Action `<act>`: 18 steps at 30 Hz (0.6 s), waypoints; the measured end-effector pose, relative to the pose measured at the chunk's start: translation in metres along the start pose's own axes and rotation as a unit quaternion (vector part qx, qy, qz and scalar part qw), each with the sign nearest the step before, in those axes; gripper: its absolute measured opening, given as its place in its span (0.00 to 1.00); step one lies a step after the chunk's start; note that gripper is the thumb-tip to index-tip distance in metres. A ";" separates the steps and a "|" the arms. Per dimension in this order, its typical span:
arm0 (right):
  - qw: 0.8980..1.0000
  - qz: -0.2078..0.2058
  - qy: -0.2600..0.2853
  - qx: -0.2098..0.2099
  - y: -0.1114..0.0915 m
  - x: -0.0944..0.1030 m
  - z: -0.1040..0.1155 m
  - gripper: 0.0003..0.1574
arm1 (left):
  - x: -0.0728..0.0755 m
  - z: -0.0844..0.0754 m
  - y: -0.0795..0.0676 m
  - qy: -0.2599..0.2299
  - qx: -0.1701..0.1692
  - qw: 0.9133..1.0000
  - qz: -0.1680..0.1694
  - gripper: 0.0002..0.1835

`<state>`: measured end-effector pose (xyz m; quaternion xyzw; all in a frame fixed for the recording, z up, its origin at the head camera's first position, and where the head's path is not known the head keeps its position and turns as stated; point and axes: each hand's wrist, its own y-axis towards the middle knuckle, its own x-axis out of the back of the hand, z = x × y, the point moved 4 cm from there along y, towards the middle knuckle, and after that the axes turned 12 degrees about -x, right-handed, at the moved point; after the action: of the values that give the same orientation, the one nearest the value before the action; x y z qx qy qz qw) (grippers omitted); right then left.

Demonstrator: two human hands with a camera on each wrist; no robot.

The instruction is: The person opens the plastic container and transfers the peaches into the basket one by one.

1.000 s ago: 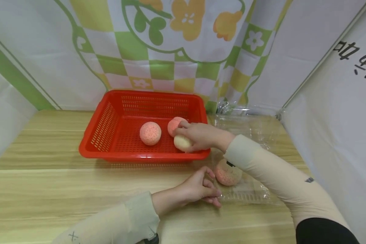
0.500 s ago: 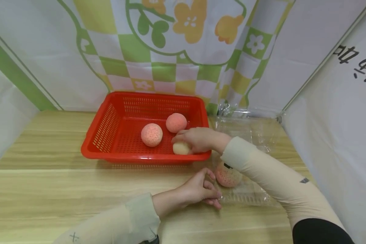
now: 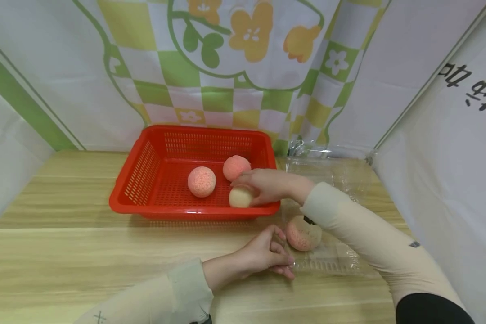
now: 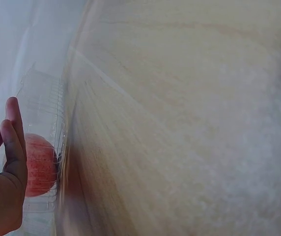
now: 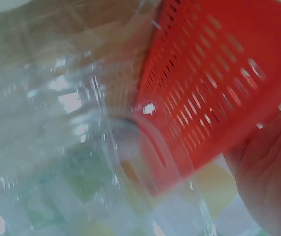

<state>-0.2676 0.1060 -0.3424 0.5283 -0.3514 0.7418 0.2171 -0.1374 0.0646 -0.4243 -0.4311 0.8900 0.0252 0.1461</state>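
In the head view my right hand (image 3: 269, 184) reaches over the right side of the red basket (image 3: 135, 209) and holds a pale cream ball (image 3: 240, 197) low inside it. A speckled pink ball (image 3: 201, 182) and a plain pink ball (image 3: 236, 167) sit in the basket, apart from each other. My left hand (image 3: 261, 256) holds the near left edge of a clear plastic box (image 3: 328, 265) on the table. One pink-and-cream ball (image 3: 301, 234) lies in that box, partly behind my right sleeve. The right wrist view shows only part of the right hand (image 5: 270, 172).
The box's clear lid (image 3: 328, 166) stands open toward the back, beneath and behind my right forearm. A checked curtain (image 3: 216, 96) hangs behind the basket. Wood-grain table (image 3: 65, 252) stretches out at the left and front.
My right hand has lowered the cream ball a little toward the basket's near right corner. The plain pink ball beside it shows more fully. My left hand has stayed put.
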 end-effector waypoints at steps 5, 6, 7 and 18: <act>0.997 -0.051 0.050 0.031 -0.025 0.015 -0.007 0.36 | 0.000 0.001 0.000 0.001 -0.001 1.000 -0.002 0.19; 0.996 -0.064 0.055 0.036 -0.032 0.019 -0.008 0.36 | 0.001 0.001 0.000 0.002 0.000 1.000 -0.002 0.19; 0.994 -0.076 0.060 0.040 -0.039 0.022 -0.009 0.36 | 0.001 0.002 0.000 0.002 0.000 1.000 -0.002 0.20; 0.981 -0.129 0.141 0.008 -0.113 0.027 -0.037 0.37 | 0.001 0.003 0.003 0.008 0.001 1.000 -0.003 0.20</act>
<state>-0.2217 0.2068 -0.2912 0.4608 -0.2398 0.7775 0.3545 -0.1398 0.0658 -0.4280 -0.4335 0.8900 0.0203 0.1397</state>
